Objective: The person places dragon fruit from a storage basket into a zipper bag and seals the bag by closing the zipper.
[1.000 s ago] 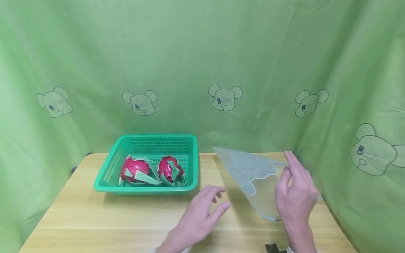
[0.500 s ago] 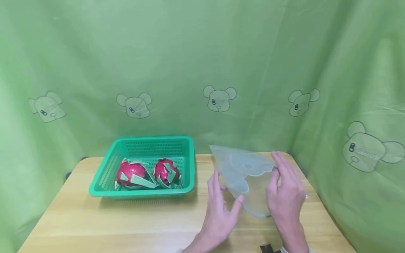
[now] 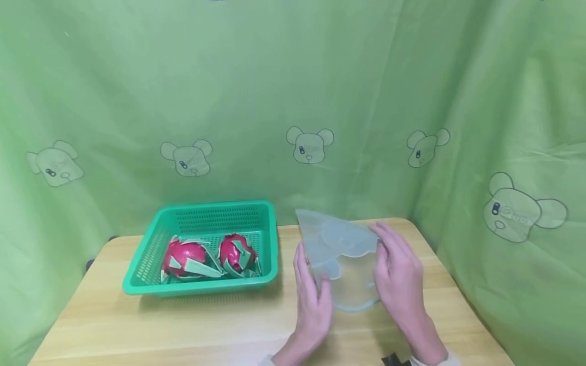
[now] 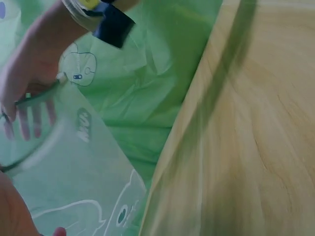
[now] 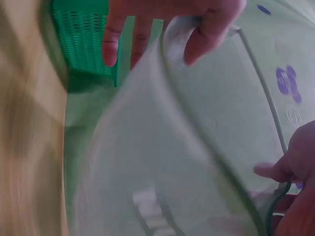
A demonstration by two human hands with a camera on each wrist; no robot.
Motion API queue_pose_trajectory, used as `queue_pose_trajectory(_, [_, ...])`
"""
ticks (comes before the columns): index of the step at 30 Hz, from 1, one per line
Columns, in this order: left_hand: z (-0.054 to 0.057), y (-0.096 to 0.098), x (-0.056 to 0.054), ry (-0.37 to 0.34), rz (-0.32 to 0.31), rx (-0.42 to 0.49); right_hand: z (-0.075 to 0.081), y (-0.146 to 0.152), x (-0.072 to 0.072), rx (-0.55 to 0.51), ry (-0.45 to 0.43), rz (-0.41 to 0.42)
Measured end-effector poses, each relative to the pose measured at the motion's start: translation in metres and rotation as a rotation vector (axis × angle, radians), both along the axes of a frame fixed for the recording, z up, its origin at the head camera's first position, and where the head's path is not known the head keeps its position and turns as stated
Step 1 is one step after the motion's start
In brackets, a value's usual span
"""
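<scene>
A translucent zip bag with a white cartoon print is held up over the right part of the table, its mouth spread apart toward me. My left hand pinches the bag's left side; in the right wrist view its thumb lies inside the mouth and the fingers outside. On the opposite side, my right hand grips the bag's edge between thumb and fingers. To the left, a green plastic basket holds two dragon fruits, one dragon fruit at left and another dragon fruit at right.
The wooden table carries the basket at its back left. A green curtain printed with bear heads closes off the back and sides. A black strap piece shows at the right wrist.
My left hand has come rightward from beside the bag and taken hold of its left side. The mouth looks wider now. Basket and fruits lie as before; the head view has shifted slightly.
</scene>
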State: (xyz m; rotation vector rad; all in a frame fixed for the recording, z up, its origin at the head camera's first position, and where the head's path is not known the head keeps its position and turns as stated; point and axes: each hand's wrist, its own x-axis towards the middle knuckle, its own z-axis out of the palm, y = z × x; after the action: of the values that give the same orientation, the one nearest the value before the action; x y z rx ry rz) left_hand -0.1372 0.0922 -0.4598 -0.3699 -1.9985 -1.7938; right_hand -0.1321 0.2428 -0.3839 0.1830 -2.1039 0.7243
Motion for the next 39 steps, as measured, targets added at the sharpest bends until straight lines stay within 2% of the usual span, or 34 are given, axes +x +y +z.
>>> queue_pose_trajectory(5, [-0.001, -0.004, -0.008, 0.048, 0.000, 0.027, 0.012, 0.002, 0.002, 0.151, -0.108, 0.089])
queue_pose_trajectory(9, [0.001, -0.009, -0.012, 0.041, -0.009, 0.040, 0.023, 0.005, 0.005, 0.275, -0.196, 0.173])
queue_pose_trajectory(16, [0.005, -0.016, -0.015, 0.016, -0.046, 0.055, 0.039, 0.004, 0.005, 0.466, -0.263, 0.300])
queue_pose_trajectory(19, [0.006, -0.018, -0.017, 0.022, -0.055, 0.031, 0.042, 0.000, 0.005, 0.499, -0.280, 0.314])
queue_pose_trajectory(26, [0.009, -0.028, -0.027, 0.011, -0.117, -0.015, 0.056, -0.005, -0.005, 0.525, -0.366, 0.262])
queue_pose_trajectory(28, [0.011, -0.031, -0.030, -0.006, -0.134, -0.023, 0.060, -0.004, -0.009, 0.541, -0.350, 0.244])
queue_pose_trajectory(34, [0.013, -0.039, -0.031, -0.076, -0.165, -0.048, 0.070, 0.006, -0.018, 0.615, -0.142, 0.169])
queue_pose_trajectory(36, [0.014, -0.040, -0.030, -0.080, -0.171, -0.064, 0.073, 0.009, -0.020, 0.605, -0.113, 0.151])
queue_pose_trajectory(39, [0.015, -0.042, -0.027, -0.087, -0.191, -0.094, 0.075, 0.014, -0.022, 0.584, -0.114, 0.123])
